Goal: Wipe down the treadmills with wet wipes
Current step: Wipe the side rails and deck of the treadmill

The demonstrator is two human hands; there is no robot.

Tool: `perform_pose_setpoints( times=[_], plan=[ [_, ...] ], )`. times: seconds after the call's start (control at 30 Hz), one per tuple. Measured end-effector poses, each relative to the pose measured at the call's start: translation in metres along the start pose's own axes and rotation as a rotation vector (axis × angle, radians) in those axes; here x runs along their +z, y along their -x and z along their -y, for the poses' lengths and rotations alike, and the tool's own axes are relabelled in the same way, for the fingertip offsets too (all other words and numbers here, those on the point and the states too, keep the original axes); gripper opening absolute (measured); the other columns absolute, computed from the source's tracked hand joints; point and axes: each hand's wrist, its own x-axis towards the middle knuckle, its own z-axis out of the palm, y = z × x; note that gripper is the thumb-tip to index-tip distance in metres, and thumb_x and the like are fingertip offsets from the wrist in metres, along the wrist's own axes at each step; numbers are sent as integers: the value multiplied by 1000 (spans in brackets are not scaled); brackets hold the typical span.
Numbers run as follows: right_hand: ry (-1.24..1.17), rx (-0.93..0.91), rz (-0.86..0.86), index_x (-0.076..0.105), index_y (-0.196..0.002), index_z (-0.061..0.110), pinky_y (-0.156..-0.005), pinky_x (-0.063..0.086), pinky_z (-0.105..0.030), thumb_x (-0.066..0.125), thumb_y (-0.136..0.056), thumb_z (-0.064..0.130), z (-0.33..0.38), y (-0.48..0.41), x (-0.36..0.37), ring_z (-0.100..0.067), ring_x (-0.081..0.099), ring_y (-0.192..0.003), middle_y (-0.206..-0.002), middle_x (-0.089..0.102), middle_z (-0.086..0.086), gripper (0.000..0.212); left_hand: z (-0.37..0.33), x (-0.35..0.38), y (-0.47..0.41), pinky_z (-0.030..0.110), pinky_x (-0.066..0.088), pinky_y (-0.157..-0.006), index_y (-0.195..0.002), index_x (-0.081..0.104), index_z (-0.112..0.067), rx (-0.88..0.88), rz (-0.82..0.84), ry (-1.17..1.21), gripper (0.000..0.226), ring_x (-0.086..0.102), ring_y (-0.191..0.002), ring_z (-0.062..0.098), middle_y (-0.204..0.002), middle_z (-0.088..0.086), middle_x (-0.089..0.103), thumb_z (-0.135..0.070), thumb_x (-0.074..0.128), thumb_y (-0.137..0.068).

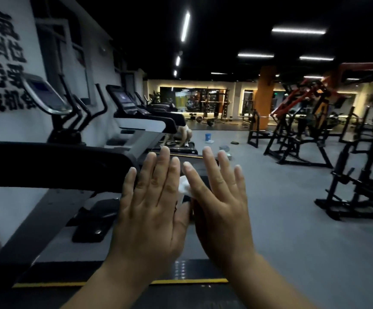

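Dim gym, black ceiling with strip lights (185,26), grey floor (292,219). White wall (9,128) on the left carries big black lettering (0,56). Row of treadmills runs along that wall.

Nearest treadmill (54,166): black handrail crosses the left side of the view, and the deck's near edge has a yellow stripe (47,284). Next treadmill (141,126) has a dark console screen and a pale side arm. An elliptical console (45,92) stands by the wall behind the handrail.

Both hands are up in front of the camera, backs toward it, over the nearest treadmill's right edge. Left hand (152,210): fingers straight, slightly fanned, thumb low along the gap between the hands. Right hand (223,208): four fingers straight and spread, thumb hidden.

Wet wipe (185,186): a small white crumpled bit shows in the gap between the two index fingers, behind the hands. Can't tell whether the right hand pinches it; the left thumb sits below it.

Farther down the row a person (180,137) crouches at a treadmill deck. A blue bucket (207,137) stands on the floor just right of them. An orange pillar (266,97) stands mid-room. Black and red weight machines (304,130) fill the right side. Mirrors line the far wall, blurred.
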Motion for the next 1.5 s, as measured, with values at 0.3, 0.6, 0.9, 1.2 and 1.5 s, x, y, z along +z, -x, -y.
perform_pose_setpoints(
  times=[0.3, 0.6, 0.9, 1.2, 1.5],
  plan=[
    [0, -62, -26, 37, -151, 24, -121, 17, -59, 59, -98, 8, 44, -51, 24, -31, 15, -154, -164, 26, -10, 59, 77, -54, 0, 54, 12, -123, -159, 20, -5, -45, -22, -154, 67, 9, -156, 28, -168, 12, 12, -40, 31, -103],
    [-398, -254, 0, 38, -150, 26, -121, 20, -59, 48, -102, 20, 138, -73, 109, -31, 19, -153, -164, 26, -8, 49, 134, -119, 49, 49, 7, -124, -160, 17, -7, -260, 68, -489, 66, 6, -156, 25, -168, 10, 10, -41, 29, -104],
    [-831, -580, 160, 36, -150, 27, -123, 16, -54, 44, -99, 19, 279, -24, 143, -30, 20, -153, -164, 25, -8, 53, 116, -199, 164, 48, 10, -124, -158, 16, -6, -690, 191, -858, 66, 8, -156, 24, -167, 12, 14, -41, 30, -103],
    [-897, -822, 512, 40, -151, 24, -122, 22, -48, 36, -101, 29, 339, 6, 150, -20, 18, -154, -164, 27, -3, 51, 131, -227, 232, 47, 18, -122, -150, 39, -2, -813, 232, -790, 64, 43, -142, 18, -147, 9, 55, -41, 42, -99],
    [-924, -875, 948, 30, -158, 30, -122, 12, -19, 23, -100, 68, 300, 22, 137, 10, 10, -149, -163, 21, 19, 69, 124, -230, 287, 43, 37, -111, -119, 73, -18, -571, 163, -579, 42, 57, -125, 16, -119, -7, 71, -12, 45, -89]
  ],
)
